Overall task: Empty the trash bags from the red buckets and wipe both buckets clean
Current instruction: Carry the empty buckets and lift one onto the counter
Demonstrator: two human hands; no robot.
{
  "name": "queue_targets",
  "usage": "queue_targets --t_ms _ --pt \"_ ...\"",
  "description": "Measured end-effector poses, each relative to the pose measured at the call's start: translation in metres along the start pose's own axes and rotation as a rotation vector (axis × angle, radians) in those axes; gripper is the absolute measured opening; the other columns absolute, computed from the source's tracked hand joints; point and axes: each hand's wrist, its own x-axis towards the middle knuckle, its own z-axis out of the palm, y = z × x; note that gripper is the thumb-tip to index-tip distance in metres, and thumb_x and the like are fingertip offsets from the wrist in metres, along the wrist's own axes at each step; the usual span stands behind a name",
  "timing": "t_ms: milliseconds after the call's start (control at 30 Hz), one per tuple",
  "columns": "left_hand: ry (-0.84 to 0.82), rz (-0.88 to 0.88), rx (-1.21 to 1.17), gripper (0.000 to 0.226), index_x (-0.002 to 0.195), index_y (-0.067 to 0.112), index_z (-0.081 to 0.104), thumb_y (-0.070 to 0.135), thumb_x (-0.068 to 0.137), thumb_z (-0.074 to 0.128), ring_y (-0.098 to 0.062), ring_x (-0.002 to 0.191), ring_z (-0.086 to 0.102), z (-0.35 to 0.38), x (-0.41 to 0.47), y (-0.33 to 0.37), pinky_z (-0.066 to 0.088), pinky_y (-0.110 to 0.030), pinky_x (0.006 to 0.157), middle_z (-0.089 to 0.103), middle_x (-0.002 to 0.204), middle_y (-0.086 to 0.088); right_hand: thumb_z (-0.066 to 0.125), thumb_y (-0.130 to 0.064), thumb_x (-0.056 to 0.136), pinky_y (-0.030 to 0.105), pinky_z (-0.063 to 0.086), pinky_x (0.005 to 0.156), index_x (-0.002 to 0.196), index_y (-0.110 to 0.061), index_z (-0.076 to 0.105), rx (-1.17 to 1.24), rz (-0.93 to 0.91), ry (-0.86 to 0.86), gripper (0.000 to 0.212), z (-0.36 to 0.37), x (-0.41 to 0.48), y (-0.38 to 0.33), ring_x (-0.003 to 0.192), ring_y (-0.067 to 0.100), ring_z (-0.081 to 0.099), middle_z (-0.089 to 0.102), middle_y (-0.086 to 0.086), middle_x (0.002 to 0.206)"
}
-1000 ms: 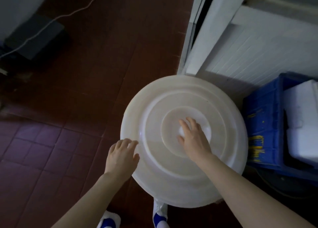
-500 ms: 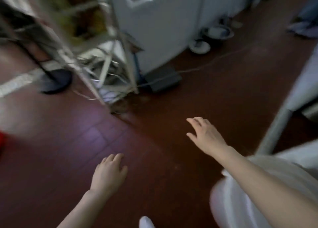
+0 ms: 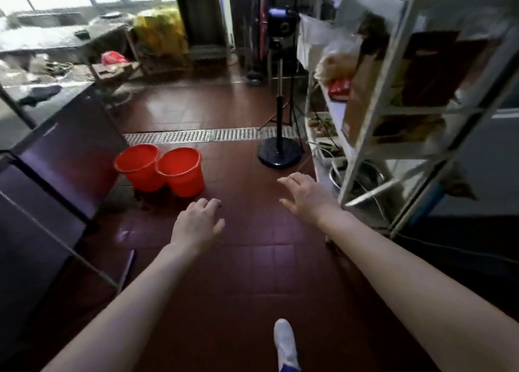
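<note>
Head view looks down a dark red tiled floor at the task's things: the first bucket (image 3: 137,165) and the second bucket (image 3: 181,172) stand upright and touching, rim against rim, just on the near side of the drain grate (image 3: 196,136), by the end of it that meets the dark cabinet (image 3: 64,152). The left hand (image 3: 198,223) hangs in the air on the near side of the grate, fingers loosely curled and holding nothing. The right hand (image 3: 304,196) is beside it with fingers spread, also empty, and neither touches a bucket. The step in hand looks like the walk up to the buckets. To do it well, the person should close in until standing over them, steady one rim with one hand and work inside with the other. No bag shows at either rim, though blur keeps that uncertain, and no cloth is in hand, so one must be fetched before wiping. The fan base (image 3: 279,151) at the other end of the grate and the shelf rack (image 3: 379,113) beyond it are worth a wide berth. Half a second earlier the view pointed at the floor by the rack's foot, with only a sliver of red at the left edge, and now both buckets are in full sight. A second earlier both hands lay on a round white lid, which is now out of view
</note>
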Motion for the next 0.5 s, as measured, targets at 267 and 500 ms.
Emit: queue_targets --t_ms 267,500 --pt "0.066 -0.183 0.28 0.052 0.137 0.025 0.046 0.046 0.089 0.051 -0.025 0.112 0.053 -0.049 0.165 -0.118 0.044 -0.039 0.088 0.056 0.122 -0.003 0.048 -0.046 0.096 0.04 0.041 0.103 0.147 -0.02 0.033 -0.203 -0.275 -0.15 0.06 -0.007 0.232 -0.037 0.129 0.025 0.04 0.041 0.005 0.142" --pt "0.07 -0.377 0.248 0.053 0.14 0.025 0.042 0.043 0.091 0.048 -0.025 0.117 0.05 -0.055 0.252 -0.223 0.042 -0.039 0.093 0.054 0.126 -0.003 0.05 -0.047 0.095 0.039 0.043 0.1 0.145 -0.023 0.035 -0.245 -0.365 -0.191 0.057 0.016 0.417 -0.082 0.129 0.024 0.042 0.043 0.004 0.141"
